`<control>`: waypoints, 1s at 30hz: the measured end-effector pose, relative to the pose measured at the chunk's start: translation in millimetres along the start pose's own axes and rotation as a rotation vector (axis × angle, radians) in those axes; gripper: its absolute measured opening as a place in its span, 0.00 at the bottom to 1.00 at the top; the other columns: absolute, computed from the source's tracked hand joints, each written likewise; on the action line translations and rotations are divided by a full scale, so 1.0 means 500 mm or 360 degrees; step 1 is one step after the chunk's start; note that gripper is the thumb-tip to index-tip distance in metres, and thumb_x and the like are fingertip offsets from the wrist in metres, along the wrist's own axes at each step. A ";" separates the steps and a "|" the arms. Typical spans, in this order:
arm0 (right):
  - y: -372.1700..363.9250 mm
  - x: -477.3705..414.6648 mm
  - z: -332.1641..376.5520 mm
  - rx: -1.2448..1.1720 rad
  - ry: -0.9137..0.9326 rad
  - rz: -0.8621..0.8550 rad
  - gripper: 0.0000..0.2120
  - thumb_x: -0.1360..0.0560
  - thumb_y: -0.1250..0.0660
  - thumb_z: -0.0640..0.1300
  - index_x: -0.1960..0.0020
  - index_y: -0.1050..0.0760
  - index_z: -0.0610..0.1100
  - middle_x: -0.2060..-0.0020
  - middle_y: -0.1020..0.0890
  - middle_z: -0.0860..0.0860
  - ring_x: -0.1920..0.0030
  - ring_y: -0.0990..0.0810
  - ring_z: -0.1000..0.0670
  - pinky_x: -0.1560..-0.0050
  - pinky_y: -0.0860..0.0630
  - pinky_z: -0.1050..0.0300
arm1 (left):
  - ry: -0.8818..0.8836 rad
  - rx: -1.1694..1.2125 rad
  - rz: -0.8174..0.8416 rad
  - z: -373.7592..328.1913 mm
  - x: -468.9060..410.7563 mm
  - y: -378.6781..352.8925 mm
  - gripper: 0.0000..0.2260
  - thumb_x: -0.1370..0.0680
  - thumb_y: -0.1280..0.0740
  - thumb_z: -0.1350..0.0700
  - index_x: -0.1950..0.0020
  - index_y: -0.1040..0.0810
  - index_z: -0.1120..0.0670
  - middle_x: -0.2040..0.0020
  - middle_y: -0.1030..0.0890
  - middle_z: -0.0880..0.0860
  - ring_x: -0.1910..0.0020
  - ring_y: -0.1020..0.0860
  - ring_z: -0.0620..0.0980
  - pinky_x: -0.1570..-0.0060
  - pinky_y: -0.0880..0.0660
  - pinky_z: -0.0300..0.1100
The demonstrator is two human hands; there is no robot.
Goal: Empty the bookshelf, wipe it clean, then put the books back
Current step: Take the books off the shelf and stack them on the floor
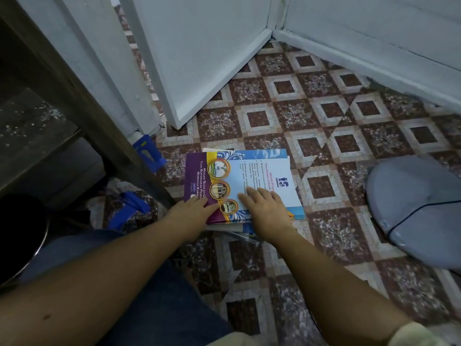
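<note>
The patterned brown-and-cream tile floor [324, 116] fills most of the view, bounded at the top by white panelled walls [374, 33] and a white door [199, 58] standing at an angle. On the left stands the dark wooden bookshelf [50, 78], and the shelf board that shows is speckled with pale dust. A grey fabric item [419, 208] with a dark line across it lies on the floor at the right, well apart from the shelf. The stack of books [262, 171] lies flat on the floor just beside the bookshelf's corner, its top cover purple and pale blue. The left hand [192, 211] rests flat on the purple part, fingers straight. The right hand [264, 211] presses flat on the pale blue part, fingers spread. A small blue plastic item [149, 156] lies between the stack and the door's foot.
</note>
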State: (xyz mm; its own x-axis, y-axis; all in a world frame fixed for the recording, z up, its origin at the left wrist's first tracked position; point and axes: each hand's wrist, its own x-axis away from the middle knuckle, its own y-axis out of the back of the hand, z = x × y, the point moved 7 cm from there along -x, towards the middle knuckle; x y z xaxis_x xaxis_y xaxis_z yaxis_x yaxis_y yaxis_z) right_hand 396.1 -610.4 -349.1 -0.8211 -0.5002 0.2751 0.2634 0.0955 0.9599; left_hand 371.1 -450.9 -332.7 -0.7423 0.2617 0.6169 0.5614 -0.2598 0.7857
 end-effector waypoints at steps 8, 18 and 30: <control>0.015 0.009 0.013 -0.0042 -0.0034 0.0220 0.44 0.31 0.29 0.56 0.23 0.48 0.49 0.24 0.45 0.47 0.26 0.45 0.42 0.27 0.42 0.40 | 0.0083 0.0185 0.0073 0.022 0.047 0.008 0.25 0.17 0.42 0.50 0.22 0.46 0.49 0.25 0.39 0.54 0.26 0.41 0.56 0.31 0.36 0.53; 0.181 -0.026 0.141 0.0133 0.0044 0.0111 0.16 0.22 0.40 0.49 0.35 0.28 0.47 0.42 0.23 0.47 0.43 0.23 0.44 0.44 0.29 0.50 | 0.0411 0.0758 -0.0435 0.153 0.238 0.063 0.21 0.19 0.38 0.50 0.27 0.35 0.49 0.34 0.30 0.52 0.37 0.29 0.53 0.40 0.29 0.47; 0.533 0.018 0.653 0.0142 0.0845 -0.0596 0.14 0.23 0.40 0.51 0.39 0.26 0.48 0.45 0.21 0.48 0.45 0.21 0.44 0.48 0.27 0.51 | 0.1250 0.0959 -0.1201 0.411 0.700 0.019 0.10 0.22 0.36 0.48 0.43 0.25 0.48 0.45 0.26 0.50 0.45 0.24 0.53 0.49 0.25 0.45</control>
State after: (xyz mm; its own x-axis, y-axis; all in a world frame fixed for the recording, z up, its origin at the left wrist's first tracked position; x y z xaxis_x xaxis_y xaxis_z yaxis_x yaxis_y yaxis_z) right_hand 293.4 -308.4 -73.4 -0.4812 -0.8684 -0.1202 -0.0534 -0.1078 0.9927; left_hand 191.5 -170.7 -100.0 -0.8536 -0.5201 -0.0290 -0.1760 0.2357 0.9558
